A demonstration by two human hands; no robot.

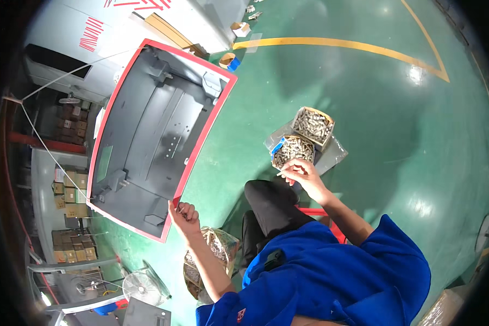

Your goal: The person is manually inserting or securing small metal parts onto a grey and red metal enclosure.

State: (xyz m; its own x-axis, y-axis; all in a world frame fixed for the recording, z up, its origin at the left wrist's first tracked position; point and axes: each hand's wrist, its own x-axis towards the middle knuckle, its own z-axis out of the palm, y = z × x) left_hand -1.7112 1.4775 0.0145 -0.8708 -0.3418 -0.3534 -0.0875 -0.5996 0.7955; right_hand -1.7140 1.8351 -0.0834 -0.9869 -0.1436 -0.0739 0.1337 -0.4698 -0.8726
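My left hand (183,218) is beside the lower right corner of a large grey tub-like housing (163,130) with a red rim. Its fingers are curled round something small and dark that I cannot make out. In front of me my right hand (301,175) pinches a small pale rod-like piece (280,173) between thumb and fingertips. Just beyond it stands an open box (292,151) full of small metal pieces. A second box (313,124), also filled with metal pieces, stands against it. Both rest on a grey sheet (332,155).
A woven sack (223,245) stands on the green floor below my left forearm. My black-trousered legs (274,204) rest near a red stool (320,213). Stacked cartons (73,187) and a floor fan (141,288) are at the left. A yellow line (331,41) crosses the far floor.
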